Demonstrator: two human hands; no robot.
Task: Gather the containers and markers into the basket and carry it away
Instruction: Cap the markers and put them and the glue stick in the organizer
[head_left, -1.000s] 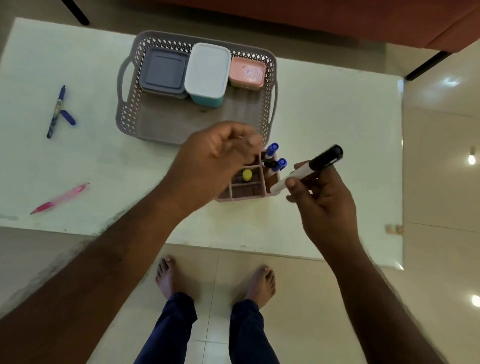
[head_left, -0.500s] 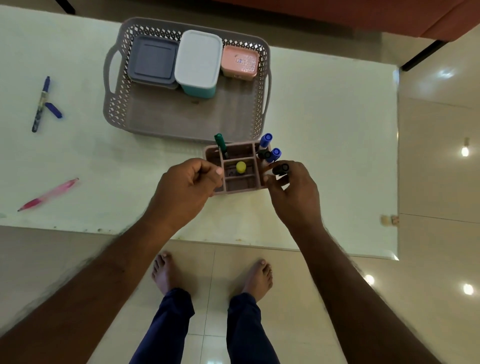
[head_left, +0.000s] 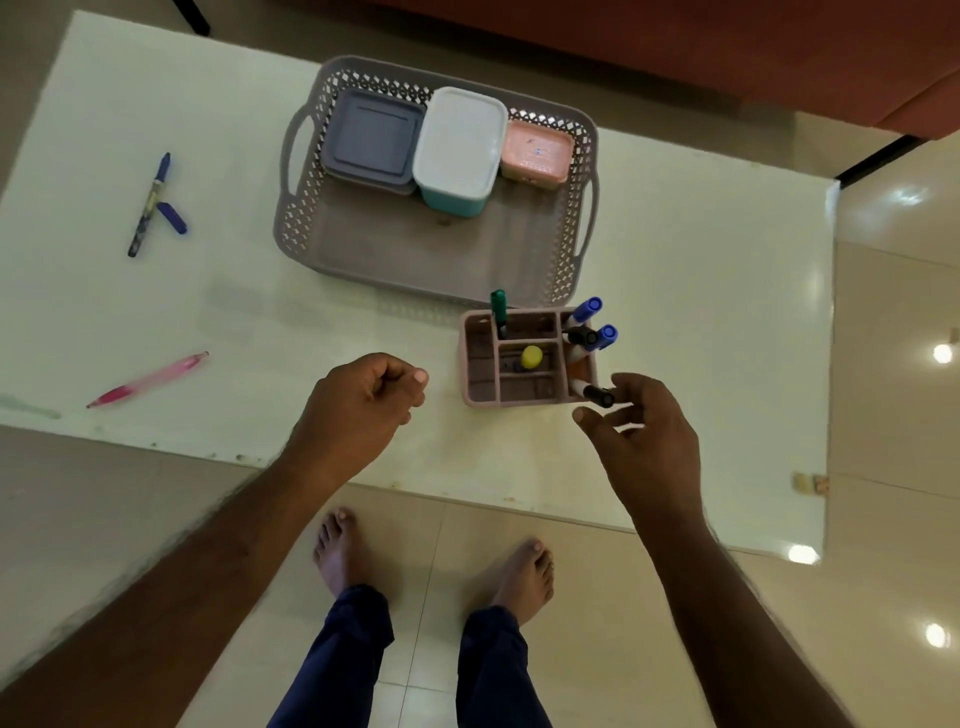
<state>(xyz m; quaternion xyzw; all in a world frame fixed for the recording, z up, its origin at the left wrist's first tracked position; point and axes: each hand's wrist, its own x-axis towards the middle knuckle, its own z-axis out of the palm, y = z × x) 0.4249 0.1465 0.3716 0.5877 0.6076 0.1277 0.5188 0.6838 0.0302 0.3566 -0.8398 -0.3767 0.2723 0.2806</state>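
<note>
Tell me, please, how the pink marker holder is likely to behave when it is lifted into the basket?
The pink marker holder looks rigid plastic, probably light. Its markers stand loose and lean right, so tilting could spill them.

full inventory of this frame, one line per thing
basket: 1, grey, far middle of table
containers: 3 in basket's far end, grey-blue, white-lidded teal, pink
organiser: 1, pink, just in front of basket
markers in organiser: green, two blue-capped, two black-capped; a yellow-topped item too
blue pen: 1, table left, cap beside it
pink pen: 1, table near left
left hand: curled, holding nothing
right hand: relaxed, beside organiser
feet: 2, bare, on tiled floor
</note>
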